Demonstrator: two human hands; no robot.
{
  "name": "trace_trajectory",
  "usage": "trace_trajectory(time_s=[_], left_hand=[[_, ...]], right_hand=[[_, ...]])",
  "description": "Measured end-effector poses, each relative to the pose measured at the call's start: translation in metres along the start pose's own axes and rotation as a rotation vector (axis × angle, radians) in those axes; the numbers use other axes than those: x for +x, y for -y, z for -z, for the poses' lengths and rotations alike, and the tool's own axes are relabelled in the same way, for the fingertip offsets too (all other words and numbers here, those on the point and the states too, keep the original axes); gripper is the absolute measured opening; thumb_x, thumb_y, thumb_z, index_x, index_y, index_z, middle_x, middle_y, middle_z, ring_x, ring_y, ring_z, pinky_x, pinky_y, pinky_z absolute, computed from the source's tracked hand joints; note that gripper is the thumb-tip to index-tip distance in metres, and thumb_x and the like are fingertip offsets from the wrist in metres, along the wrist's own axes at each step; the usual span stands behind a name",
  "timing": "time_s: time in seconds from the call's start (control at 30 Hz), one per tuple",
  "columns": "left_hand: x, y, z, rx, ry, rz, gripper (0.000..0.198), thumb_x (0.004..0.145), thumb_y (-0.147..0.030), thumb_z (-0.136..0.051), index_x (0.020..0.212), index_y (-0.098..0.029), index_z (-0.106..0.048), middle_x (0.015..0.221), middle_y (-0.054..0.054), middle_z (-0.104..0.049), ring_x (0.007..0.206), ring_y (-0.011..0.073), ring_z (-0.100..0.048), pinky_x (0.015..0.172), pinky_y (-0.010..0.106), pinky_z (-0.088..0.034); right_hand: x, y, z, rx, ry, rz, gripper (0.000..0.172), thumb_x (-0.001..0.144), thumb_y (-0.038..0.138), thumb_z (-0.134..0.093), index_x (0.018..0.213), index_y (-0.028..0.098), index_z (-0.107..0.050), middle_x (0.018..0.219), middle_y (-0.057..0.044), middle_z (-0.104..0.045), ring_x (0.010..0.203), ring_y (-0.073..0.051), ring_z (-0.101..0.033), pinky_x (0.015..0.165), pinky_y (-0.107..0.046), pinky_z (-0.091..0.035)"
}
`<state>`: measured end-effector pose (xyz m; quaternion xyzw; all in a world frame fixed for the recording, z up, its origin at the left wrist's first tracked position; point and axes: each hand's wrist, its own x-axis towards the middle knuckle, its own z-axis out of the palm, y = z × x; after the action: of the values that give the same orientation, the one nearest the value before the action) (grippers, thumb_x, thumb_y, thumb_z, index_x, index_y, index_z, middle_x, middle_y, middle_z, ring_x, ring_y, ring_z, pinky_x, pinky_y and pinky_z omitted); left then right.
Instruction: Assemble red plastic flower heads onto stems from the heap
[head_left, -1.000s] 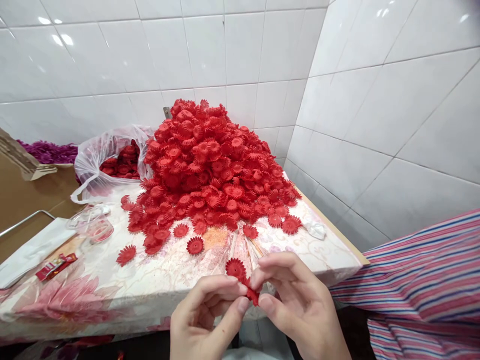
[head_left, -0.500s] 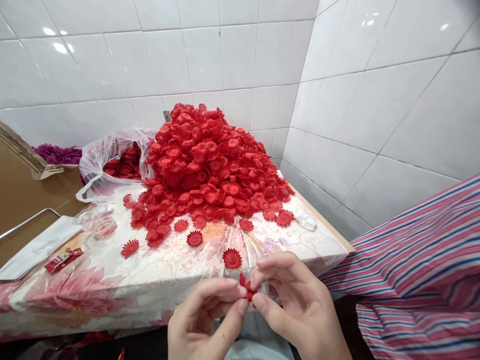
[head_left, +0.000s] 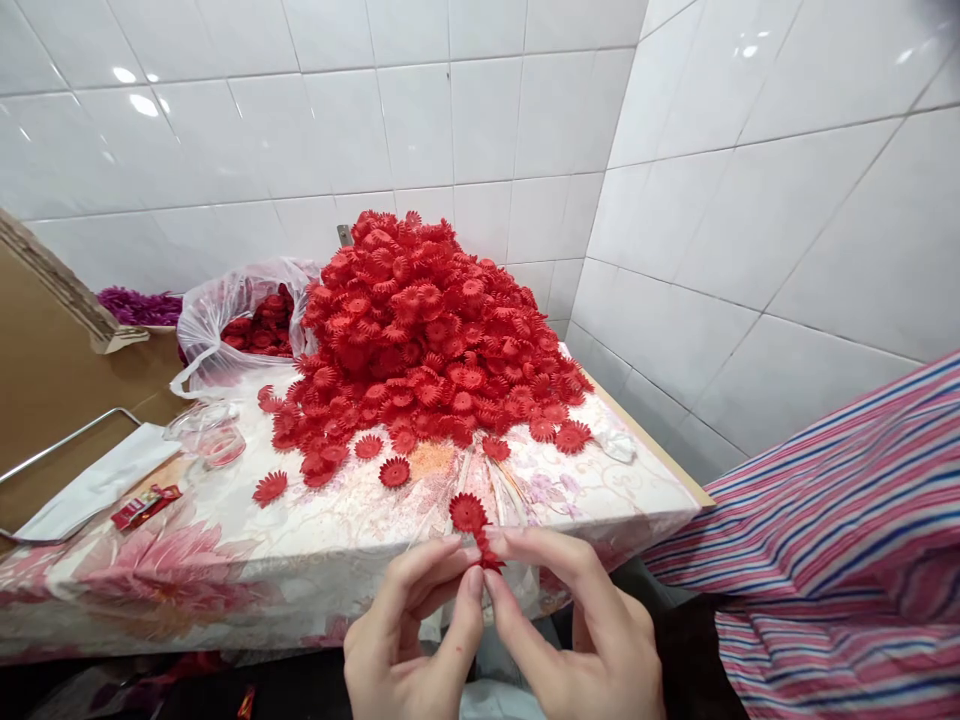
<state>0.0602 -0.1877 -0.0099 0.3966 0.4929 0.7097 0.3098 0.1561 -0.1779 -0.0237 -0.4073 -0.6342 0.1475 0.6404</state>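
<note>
Between the fingertips of both hands is a small red fabric flower piece [head_left: 487, 553], seen nearly edge-on just beyond the table's front edge. My left hand [head_left: 420, 625] pinches it from the left with thumb and forefinger. On the other side, my right hand [head_left: 570, 620] grips it the same way. Right behind the fingertips, a flat red flower piece [head_left: 468, 512] with a toothed rim lies on the floral tablecloth [head_left: 315, 540]. Several more loose pieces lie in front of a tall heap of red flower pieces [head_left: 427, 330].
A clear plastic bag [head_left: 202, 330] with darker red pieces stands left of the heap. Farther left are a cardboard box [head_left: 45, 370], purple petals [head_left: 139, 306], a clear cup [head_left: 221, 445] and a small red packet [head_left: 146, 506]. Striped cloth [head_left: 832, 510] hangs at the right; tiled walls stand behind.
Both hands have drawn closer together, and the held flower piece has turned and risen slightly. The view has shifted a little, so the table things appear farther right.
</note>
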Motion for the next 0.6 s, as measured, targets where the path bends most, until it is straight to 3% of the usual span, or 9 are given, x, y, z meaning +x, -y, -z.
trace_trajectory(time_s=[0.17, 0.3, 0.4, 0.53, 0.6], left_hand=[[0.004, 0.018, -0.005, 0.072, -0.034, -0.107, 0.016, 0.068, -0.020, -0.077, 0.081, -0.022, -0.067, 0.067, -0.004, -0.073, 0.058, 0.0139, -0.070, 0.062, 0.021, -0.060], [0.010, 0.031, -0.011, 0.188, -0.064, -0.205, 0.014, 0.068, -0.018, -0.075, 0.079, -0.022, -0.066, 0.067, -0.004, -0.073, 0.057, 0.0130, -0.069, 0.062, 0.020, -0.057], [0.020, 0.037, -0.011, 0.339, -0.083, -0.274, 0.011, 0.068, -0.017, -0.074, 0.074, -0.022, -0.066, 0.064, -0.004, -0.070, 0.057, 0.0125, -0.067, 0.062, 0.019, -0.054], [0.053, 0.034, 0.005, 0.541, -0.296, -0.294, 0.011, 0.069, -0.022, -0.074, 0.077, -0.022, -0.066, 0.070, -0.002, -0.070, 0.060, 0.0143, -0.066, 0.062, 0.023, -0.054], [0.079, 0.031, 0.021, 0.510, -0.467, -0.326, 0.019, 0.065, -0.019, -0.076, 0.081, -0.020, -0.066, 0.077, 0.000, -0.071, 0.067, 0.0182, -0.068, 0.066, 0.028, -0.056]], right_hand=[[-0.007, -0.013, -0.021, -0.130, -0.146, 0.169, 0.043, 0.078, -0.003, -0.059, 0.108, 0.027, -0.057, 0.079, -0.004, -0.069, 0.074, -0.021, -0.067, 0.067, -0.034, -0.058], [-0.006, -0.027, -0.032, -0.139, -0.169, 0.170, 0.040, 0.079, -0.004, -0.055, 0.106, 0.026, -0.056, 0.073, -0.004, -0.063, 0.071, -0.021, -0.064, 0.063, -0.034, -0.057], [0.002, -0.036, -0.027, -0.162, -0.171, 0.118, 0.033, 0.081, -0.002, -0.052, 0.101, 0.024, -0.055, 0.076, -0.004, -0.062, 0.071, -0.020, -0.063, 0.065, -0.033, -0.056], [0.021, -0.049, -0.001, -0.326, -0.268, 0.055, 0.030, 0.079, 0.003, -0.062, 0.101, 0.023, -0.058, 0.088, -0.005, -0.066, 0.077, -0.020, -0.065, 0.073, -0.033, -0.055], [0.036, -0.061, 0.012, -0.281, -0.433, 0.054, 0.035, 0.077, 0.003, -0.065, 0.105, 0.023, -0.058, 0.093, -0.005, -0.064, 0.082, -0.021, -0.064, 0.076, -0.037, -0.054]])
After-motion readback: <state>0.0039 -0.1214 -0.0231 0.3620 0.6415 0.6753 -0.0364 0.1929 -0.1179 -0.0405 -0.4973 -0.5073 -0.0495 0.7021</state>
